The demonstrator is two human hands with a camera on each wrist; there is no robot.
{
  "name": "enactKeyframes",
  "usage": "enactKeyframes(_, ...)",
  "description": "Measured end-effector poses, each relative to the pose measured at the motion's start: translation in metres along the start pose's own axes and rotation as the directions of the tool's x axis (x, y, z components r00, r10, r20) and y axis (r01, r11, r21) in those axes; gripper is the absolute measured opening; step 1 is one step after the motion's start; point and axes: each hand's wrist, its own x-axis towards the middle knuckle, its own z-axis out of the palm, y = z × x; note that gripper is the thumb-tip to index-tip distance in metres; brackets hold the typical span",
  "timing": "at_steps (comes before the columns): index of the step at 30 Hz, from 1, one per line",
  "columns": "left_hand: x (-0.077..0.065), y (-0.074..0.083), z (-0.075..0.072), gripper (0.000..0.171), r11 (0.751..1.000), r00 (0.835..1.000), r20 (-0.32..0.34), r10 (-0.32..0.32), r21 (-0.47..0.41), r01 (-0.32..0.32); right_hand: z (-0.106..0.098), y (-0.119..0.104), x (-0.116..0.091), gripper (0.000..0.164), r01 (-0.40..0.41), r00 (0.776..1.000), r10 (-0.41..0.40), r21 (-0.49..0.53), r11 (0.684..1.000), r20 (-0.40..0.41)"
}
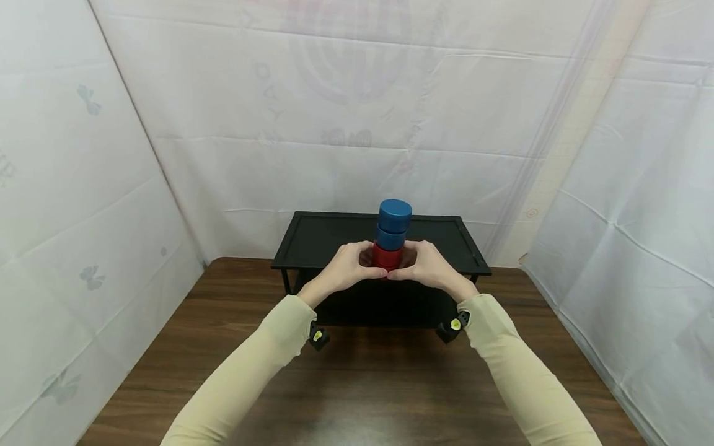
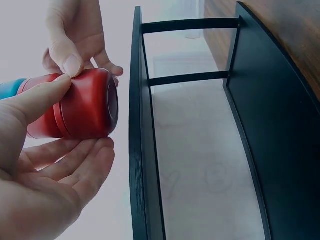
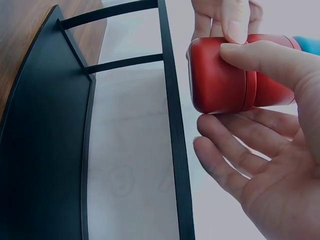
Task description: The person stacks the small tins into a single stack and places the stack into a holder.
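Two cylindrical canisters are stacked upright in the head view, a blue canister point(image 1: 395, 217) above a red canister point(image 1: 387, 256). My left hand point(image 1: 348, 266) and right hand point(image 1: 426, 267) grip the red one from either side, thumbs in front and almost meeting. In the left wrist view, the left thumb lies on the red canister point(image 2: 87, 102) and the fingers curve beneath it. The right wrist view shows the right hand point(image 3: 270, 145) holding the same canister point(image 3: 220, 75). Its base sits slightly apart from the black shelf's top board. Only a sliver of the blue canister point(image 3: 307, 45) shows there.
A low black two-tier shelf point(image 1: 334, 238) stands at the back of a brown wooden table point(image 1: 368, 384). White sheeting point(image 1: 357, 111) hangs behind and on both sides. Crossbars point(image 2: 190, 25) join the shelf's two boards at its end.
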Motion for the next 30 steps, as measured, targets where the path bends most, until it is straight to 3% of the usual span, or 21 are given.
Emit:
enactKeyframes(4,0.003,0.000,0.000,0.046,1.000,1.000,0.000,-0.015,-0.001,0.015,-0.004,-0.007,0.000,0.048,-0.014,1.000,0.014,0.003,1.000,0.011)
enactKeyframes(15,0.015,-0.003,-0.003,0.049,0.999,0.999,0.001,-0.038,0.002,0.038,-0.003,0.032,0.021,0.055,-0.012,1.000,0.012,0.059,0.998,-0.002)
enactKeyframes(30,0.028,-0.008,-0.006,0.050,0.998,0.998,-0.006,-0.056,-0.014,0.056,-0.005,0.036,0.035,0.055,-0.065,0.998,0.066,0.080,0.995,-0.016)
